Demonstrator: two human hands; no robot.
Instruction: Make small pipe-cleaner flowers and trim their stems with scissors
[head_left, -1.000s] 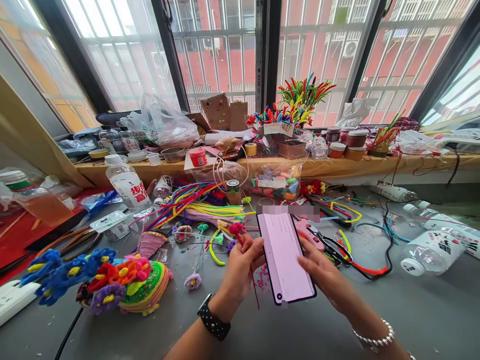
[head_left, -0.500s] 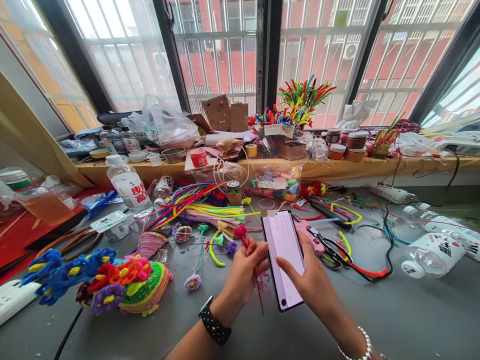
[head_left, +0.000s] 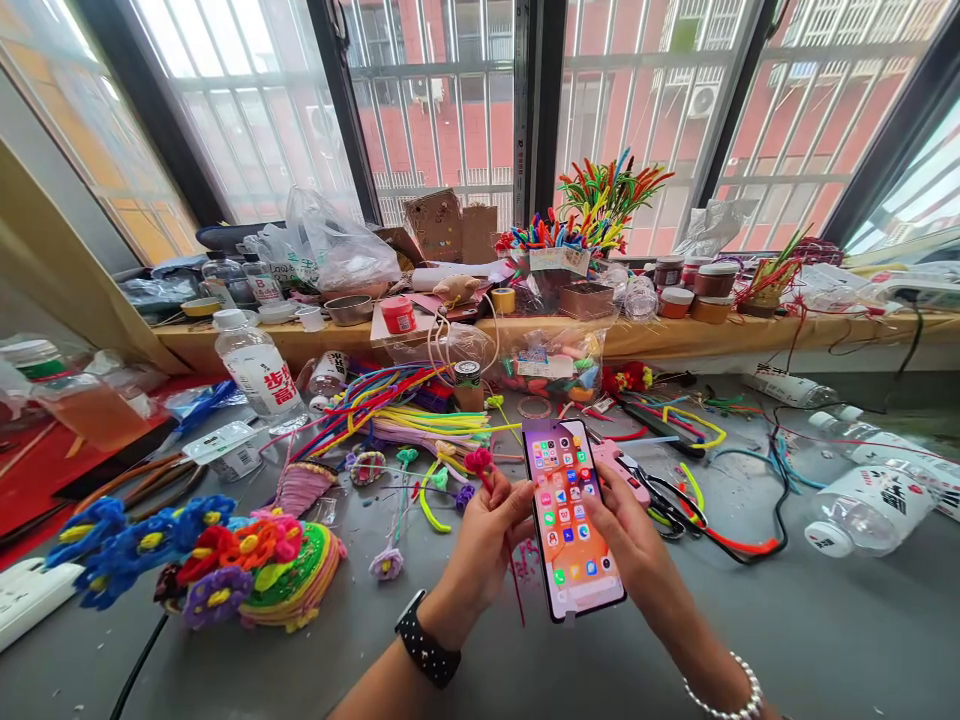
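Note:
A smartphone (head_left: 574, 530) with a lit screen of app icons is tilted up above the table. My right hand (head_left: 626, 535) grips its right edge, thumb over the screen. My left hand (head_left: 480, 550) is closed around the thin stem of a red pipe-cleaner flower (head_left: 478, 461), whose bloom sticks out above the fingers; the stem hangs below. Left fingertips meet the phone's left edge; whether they bear its weight I cannot tell. A pink glue gun (head_left: 624, 474) and black-handled scissors (head_left: 667, 500) lie just beyond my right hand.
Left stand blue pipe-cleaner flowers (head_left: 142, 540) and a colourful flower-covered piece (head_left: 300, 580). A pipe-cleaner bundle (head_left: 427, 420) lies behind my hands. Plastic bottles stand at left (head_left: 259, 375) and lie at right (head_left: 870, 515). A black cable (head_left: 780, 500) curves across the right side.
The phone's screen has switched from a pale page to the home screen with icons. My right thumb has drawn back toward the phone's right edge. The left hand still holds the flower.

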